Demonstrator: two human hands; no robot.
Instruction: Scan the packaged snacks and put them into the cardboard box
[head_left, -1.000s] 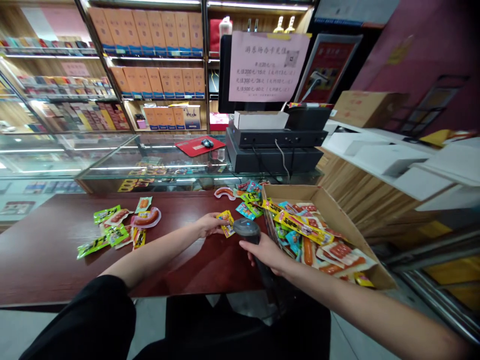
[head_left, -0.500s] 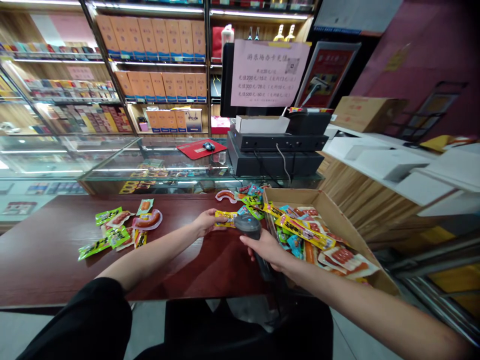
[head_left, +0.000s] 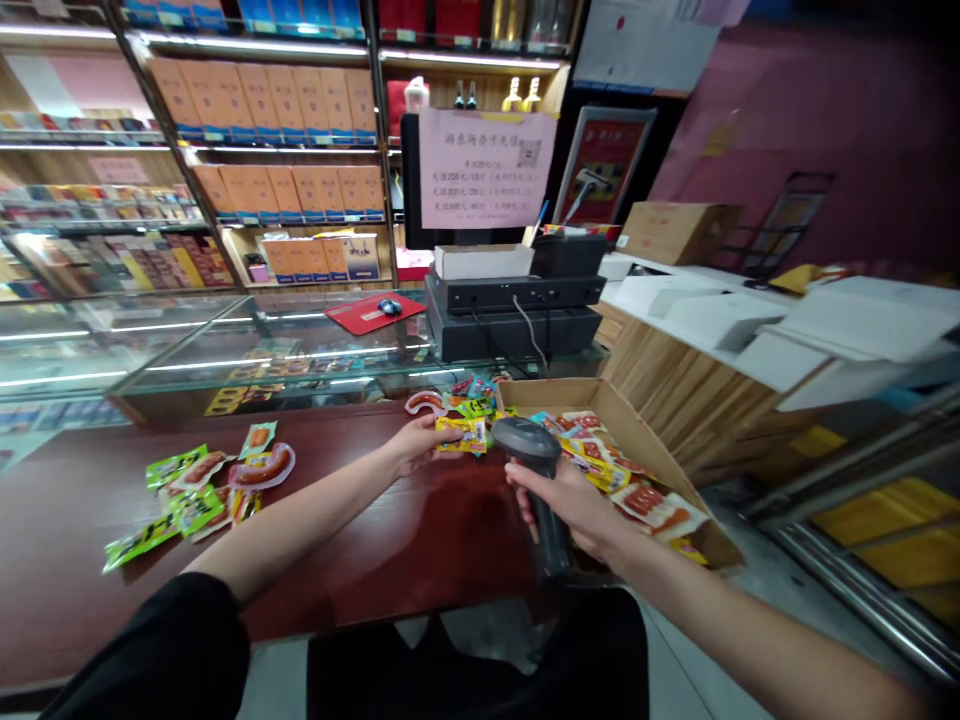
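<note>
Centre frame: yellow snack packet (head_left: 460,434) is pinched in the left hand (head_left: 415,444), held above the red worktop (head_left: 420,530). Barcode scanner (head_left: 534,470) is gripped by the right hand (head_left: 574,503), head just right of the packet. Cardboard box (head_left: 637,440) of snack packs is seen at right; loose packets (head_left: 202,485) are scattered at left.

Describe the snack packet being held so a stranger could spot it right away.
Start at the dark red counter, then find the cardboard box of snacks at its right end. Just left of it, the left hand pinches a yellow packet, the only one lifted off the counter, facing the grey scanner.
</note>
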